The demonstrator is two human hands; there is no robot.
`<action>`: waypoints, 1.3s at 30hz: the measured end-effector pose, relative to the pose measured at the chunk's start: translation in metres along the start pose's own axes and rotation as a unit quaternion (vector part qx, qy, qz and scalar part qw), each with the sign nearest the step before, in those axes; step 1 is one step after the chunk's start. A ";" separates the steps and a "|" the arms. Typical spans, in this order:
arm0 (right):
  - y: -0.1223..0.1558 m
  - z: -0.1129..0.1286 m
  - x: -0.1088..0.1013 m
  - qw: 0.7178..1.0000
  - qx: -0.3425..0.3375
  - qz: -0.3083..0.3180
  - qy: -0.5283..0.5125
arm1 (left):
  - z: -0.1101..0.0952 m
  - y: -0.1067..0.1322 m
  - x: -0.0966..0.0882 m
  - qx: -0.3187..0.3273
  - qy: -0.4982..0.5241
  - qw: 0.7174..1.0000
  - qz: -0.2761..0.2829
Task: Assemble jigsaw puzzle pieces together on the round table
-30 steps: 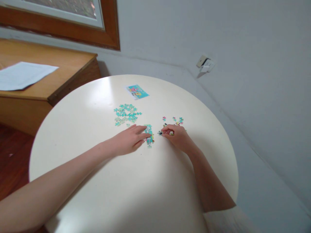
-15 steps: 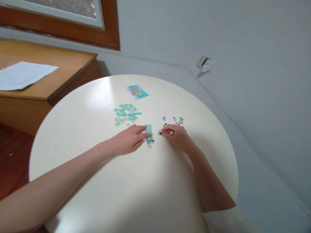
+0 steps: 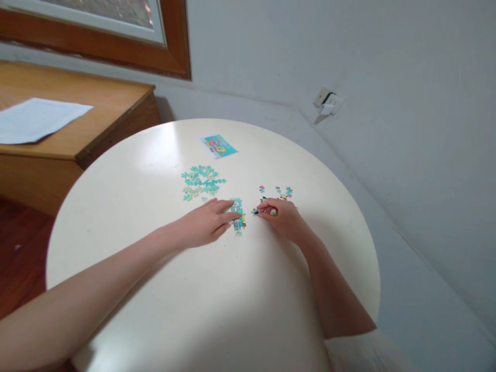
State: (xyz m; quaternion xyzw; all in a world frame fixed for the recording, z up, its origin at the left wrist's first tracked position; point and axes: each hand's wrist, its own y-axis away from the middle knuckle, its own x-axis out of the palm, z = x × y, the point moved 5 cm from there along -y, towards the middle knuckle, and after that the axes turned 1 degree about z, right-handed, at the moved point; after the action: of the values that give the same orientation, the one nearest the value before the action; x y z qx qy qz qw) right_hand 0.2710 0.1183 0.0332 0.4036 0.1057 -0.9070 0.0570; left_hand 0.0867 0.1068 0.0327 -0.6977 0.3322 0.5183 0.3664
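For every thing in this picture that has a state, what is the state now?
left hand: flat, fingertips on the joined strip
joined strip: assembled, lying on the table
right hand: pinching a small piece
small piece: held at the table surface
teal pieces: loose, in a cluster
reference card: lying flat

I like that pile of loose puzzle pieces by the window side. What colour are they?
Mostly turquoise, some paler, in the pile of puzzle pieces; the head view shows it.
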 end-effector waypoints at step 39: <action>0.000 0.000 0.000 1.000 0.018 0.007 -0.005 | 0.001 0.000 0.001 0.000 -0.003 1.000 0.000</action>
State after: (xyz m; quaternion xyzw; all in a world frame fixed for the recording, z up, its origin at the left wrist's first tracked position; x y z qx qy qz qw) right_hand 0.2708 0.1183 0.0328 0.4010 0.0865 -0.9102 0.0564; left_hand 0.0860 0.1074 0.0313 -0.6958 0.3311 0.5206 0.3676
